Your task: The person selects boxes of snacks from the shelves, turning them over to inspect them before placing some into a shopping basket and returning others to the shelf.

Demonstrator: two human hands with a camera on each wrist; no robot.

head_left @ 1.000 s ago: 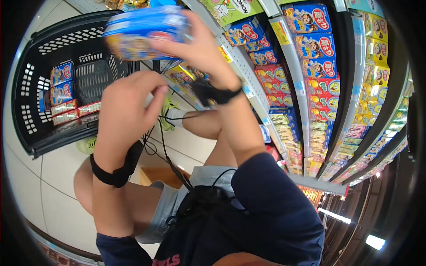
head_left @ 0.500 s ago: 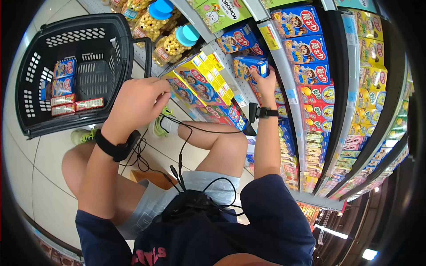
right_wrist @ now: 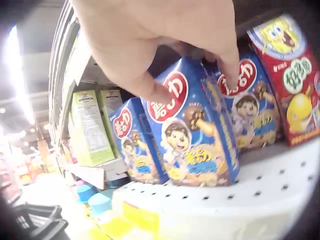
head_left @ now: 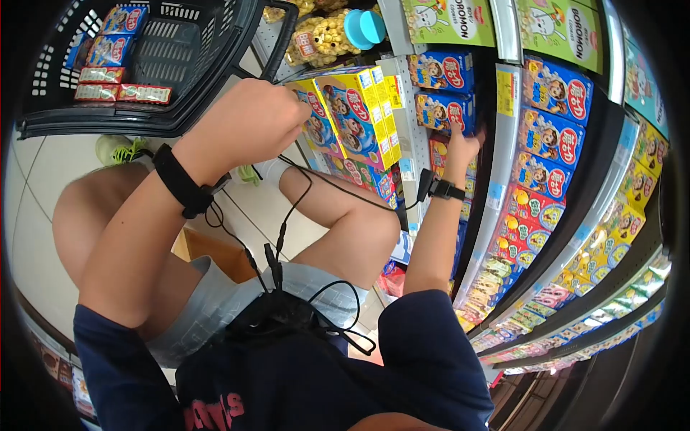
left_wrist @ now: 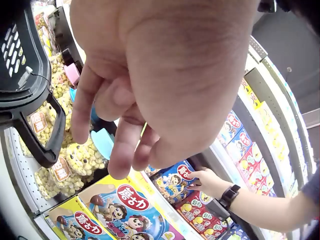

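A blue snack box (head_left: 442, 111) stands on the shelf, gripped at its top by my right hand (head_left: 463, 149). In the right wrist view, the thumb of that hand (right_wrist: 165, 50) lies on the front of the blue box (right_wrist: 187, 132), and its fingers reach over the top. Similar boxes stand on both sides, one at left (right_wrist: 135, 142) and one at right (right_wrist: 252, 107). My left hand (head_left: 248, 118) hangs in the air beside the basket, its fingers loosely curled and holding nothing; the left wrist view shows the same hand (left_wrist: 170, 75) above the display.
The black basket (head_left: 194, 118) at upper left holds several blue and red boxes. Popcorn tubs (head_left: 323, 42) and large yellow boxes (head_left: 352, 115) stand between basket and shelf. A red box (right_wrist: 292, 75) is right of the blue ones. Cables hang over my lap.
My right hand has carried a blue box from near the basket to the shelf, where it now stands beside others. The head view has shifted, with the basket now higher in it.
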